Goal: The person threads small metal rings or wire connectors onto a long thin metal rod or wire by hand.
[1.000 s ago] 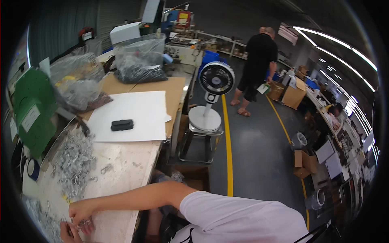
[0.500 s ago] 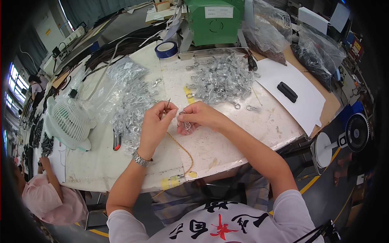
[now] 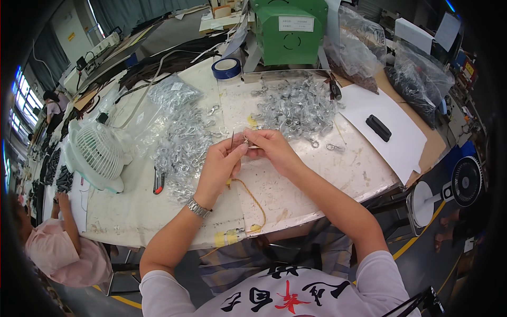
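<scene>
Right now I'm counting the worker's two hands [image 3: 217, 168] [image 3: 274, 152], one steel wristwatch [image 3: 199, 207], two fans [image 3: 97, 154] [image 3: 467, 181] and two heaps of metal clasps [image 3: 185, 142] [image 3: 301, 108]; one blue tape roll [image 3: 226, 75], one utility knife [image 3: 159, 182] and one green machine [image 3: 293, 42] are sitting there!

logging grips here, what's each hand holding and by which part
The left hand grips a thin rod below its exposed end. The right hand pinches a small metal piece; by which part cannot be told.
</scene>
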`<action>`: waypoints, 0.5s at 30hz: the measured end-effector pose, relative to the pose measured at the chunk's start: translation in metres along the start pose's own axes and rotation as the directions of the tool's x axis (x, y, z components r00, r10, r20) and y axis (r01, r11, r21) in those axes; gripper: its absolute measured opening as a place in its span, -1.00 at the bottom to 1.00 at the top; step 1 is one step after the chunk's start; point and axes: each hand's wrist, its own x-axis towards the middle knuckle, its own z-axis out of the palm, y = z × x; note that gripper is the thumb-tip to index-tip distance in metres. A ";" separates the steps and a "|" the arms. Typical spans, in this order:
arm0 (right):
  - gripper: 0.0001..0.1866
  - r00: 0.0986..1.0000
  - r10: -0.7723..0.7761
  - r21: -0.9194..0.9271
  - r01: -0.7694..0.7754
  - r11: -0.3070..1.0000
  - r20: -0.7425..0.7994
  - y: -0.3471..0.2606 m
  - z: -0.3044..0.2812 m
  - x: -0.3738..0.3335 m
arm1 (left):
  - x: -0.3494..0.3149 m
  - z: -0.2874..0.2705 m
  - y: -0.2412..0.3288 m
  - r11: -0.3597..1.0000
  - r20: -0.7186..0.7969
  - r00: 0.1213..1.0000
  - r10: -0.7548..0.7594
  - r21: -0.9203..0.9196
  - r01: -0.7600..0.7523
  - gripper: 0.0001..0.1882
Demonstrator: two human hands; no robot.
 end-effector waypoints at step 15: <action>-0.65 0.999 -0.025 0.010 0.025 1.000 -0.040 0.004 -0.004 -0.001 | -0.004 -0.010 0.004 0.996 0.065 0.996 -0.069 -0.058 0.073 -0.82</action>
